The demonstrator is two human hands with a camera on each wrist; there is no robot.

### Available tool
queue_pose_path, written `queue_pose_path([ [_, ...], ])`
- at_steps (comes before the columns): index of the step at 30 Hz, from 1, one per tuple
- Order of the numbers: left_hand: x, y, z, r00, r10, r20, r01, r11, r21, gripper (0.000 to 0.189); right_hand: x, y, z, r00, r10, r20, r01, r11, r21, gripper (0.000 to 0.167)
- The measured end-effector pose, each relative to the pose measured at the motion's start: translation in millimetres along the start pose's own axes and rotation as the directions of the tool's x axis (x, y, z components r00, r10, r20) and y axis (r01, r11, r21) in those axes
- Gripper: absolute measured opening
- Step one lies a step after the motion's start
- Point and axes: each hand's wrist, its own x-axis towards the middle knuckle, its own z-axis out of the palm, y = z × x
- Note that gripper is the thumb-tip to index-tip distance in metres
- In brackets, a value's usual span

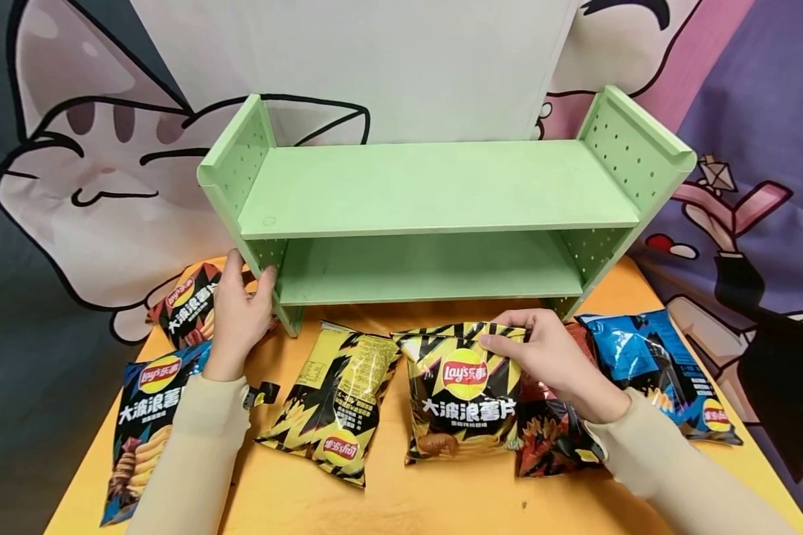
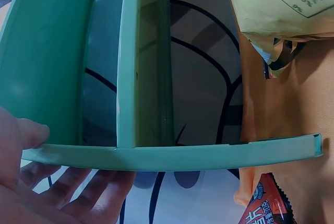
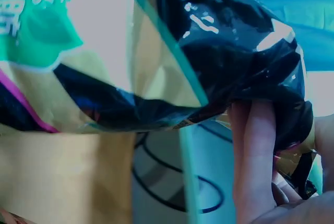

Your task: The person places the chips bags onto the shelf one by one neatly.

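Note:
My left hand (image 1: 239, 312) holds the left side panel of a light green two-tier shelf (image 1: 435, 186). In the left wrist view the thumb lies on the inner side of that panel and the fingers (image 2: 96, 195) on its outer side. With thumb and fingers, my right hand (image 1: 552, 357) pinches the top right corner of a yellow and black bag of Lay's chips (image 1: 465, 401), its front facing me. The bag hangs upright before the shelf's lower tier. The right wrist view shows the fingers (image 3: 255, 151) behind the bag's crimped top edge.
Another yellow chip bag (image 1: 337, 405) lies left of the held one. Blue (image 1: 150, 423) and red (image 1: 190, 308) bags lie at the left. A red bag (image 1: 552, 431) and a blue bag (image 1: 662, 371) lie at the right on the orange tabletop (image 1: 375, 505). A cartoon-printed cloth (image 1: 107, 215) hangs behind.

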Motion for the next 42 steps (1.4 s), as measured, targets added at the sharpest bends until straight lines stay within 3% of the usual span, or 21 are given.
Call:
queue_pose_path([
  [9, -0.8, -0.9, 1.7, 1.0, -0.006, 0.0, 0.006, 1.0, -0.004, 0.047, 33.2, 26.0, 13.4, 0.984, 0.169, 0.051, -0.171, 0.985, 0.036, 0.038],
  [16, -0.5, -0.7, 2.5, 1.0, 0.001, 0.005, -0.001, 1.0, -0.012, 0.047, 45.7, 39.1, 21.8, 0.988, 0.153, 0.0, -0.152, 0.987, -0.049, 0.043],
  [20, -0.3, -0.1, 2.0, 1.0, 0.004, 0.007, -0.004, 1.0, -0.012, 0.048, 46.5, 41.8, 22.2, 0.988, 0.154, -0.001, -0.153, 0.985, -0.083, 0.061],
  [27, -0.2, 0.1, 0.1, 1.0, -0.005, 0.001, 0.005, 1.0, -0.012, 0.048, 43.1, 42.1, 21.7, 0.982, 0.19, 0.014, -0.179, 0.945, -0.273, 0.092],
  [35, 0.2, -1.7, 0.5, 1.0, -0.002, 0.004, 0.002, 1.0, -0.012, 0.048, 25.6, 36.8, 17.4, 0.994, 0.101, -0.031, -0.105, 0.921, -0.374, 0.099],
  [42, 1.4, -1.2, 0.6, 1.0, 0.003, 0.008, -0.002, 1.0, -0.023, 0.048, -2.4, 38.9, 23.4, 0.996, -0.061, -0.063, 0.018, 0.847, -0.532, 0.089],
])
